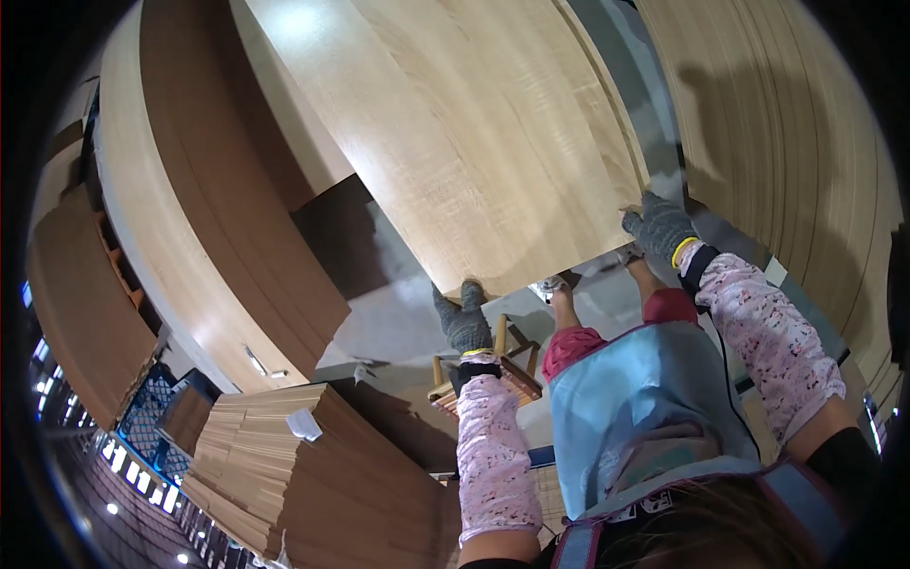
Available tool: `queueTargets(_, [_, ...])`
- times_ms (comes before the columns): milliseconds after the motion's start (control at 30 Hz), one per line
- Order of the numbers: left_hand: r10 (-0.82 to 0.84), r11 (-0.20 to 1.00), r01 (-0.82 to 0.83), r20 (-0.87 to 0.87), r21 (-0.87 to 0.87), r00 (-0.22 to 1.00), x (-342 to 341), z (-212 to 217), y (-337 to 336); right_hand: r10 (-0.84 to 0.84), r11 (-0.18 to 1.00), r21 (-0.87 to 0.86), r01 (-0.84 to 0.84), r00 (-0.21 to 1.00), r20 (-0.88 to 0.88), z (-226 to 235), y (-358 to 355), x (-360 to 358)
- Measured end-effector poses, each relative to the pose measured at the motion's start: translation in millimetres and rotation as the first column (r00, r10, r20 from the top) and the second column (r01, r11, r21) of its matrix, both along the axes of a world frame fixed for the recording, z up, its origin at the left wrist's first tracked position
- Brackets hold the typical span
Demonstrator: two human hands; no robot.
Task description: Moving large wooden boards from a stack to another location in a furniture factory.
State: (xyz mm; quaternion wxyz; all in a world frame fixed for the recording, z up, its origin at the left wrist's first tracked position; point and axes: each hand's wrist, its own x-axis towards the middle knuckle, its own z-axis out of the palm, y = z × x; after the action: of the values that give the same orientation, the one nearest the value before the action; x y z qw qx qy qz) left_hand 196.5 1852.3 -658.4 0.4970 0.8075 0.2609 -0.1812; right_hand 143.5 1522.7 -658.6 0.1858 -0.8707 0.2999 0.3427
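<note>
Gloved hands (559, 275) on pale wooden sheet (455, 123)

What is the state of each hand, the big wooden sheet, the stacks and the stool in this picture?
left hand: gloved, gripping the near edge of the sheet.
right hand: gloved, gripping the sheet's corner.
wooden sheet: light, lifted and tilted, held by both hands.
veneer stack: lying flat, a white slip on top.
wooden stool: standing on the floor, partly hidden by the left arm.

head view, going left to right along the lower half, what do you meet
stack of thin wood sheets → left hand on the big sheet's edge → small wooden stool → blue apron → right hand
</note>
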Motion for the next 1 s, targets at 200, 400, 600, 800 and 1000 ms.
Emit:
queueTargets(200, [-0.119,0.992,0.125,-0.187,0.021,0.975,23,9,13,-0.017,0.999,0.033,0.016,0.999,0.029,13,6,9])
queueTargets(400, [-0.242,0.931,0.242,-0.034,0.273,0.97,42,-3,10,0.007,0.999,-0.032,-0.007,1.0,0.012,5,13,6])
queueTargets(600, [-0.213,0.918,0.218,-0.053,0.332,0.976,37,-17,18,-0.06,0.995,0.076,0.064,0.996,-0.063,19,8,13])
queueTargets(800, [-0.229,0.93,0.228,-0.03,0.289,0.973,38,-13,19,-0.037,0.991,0.124,0.045,0.997,-0.067,33,-4,19])
queueTargets(1000, [-0.155,0.983,0.16,-0.064,0.091,0.986,13,7,-7,-0.243,0.97,0.097,0.223,0.853,0.462,9,-24,12])
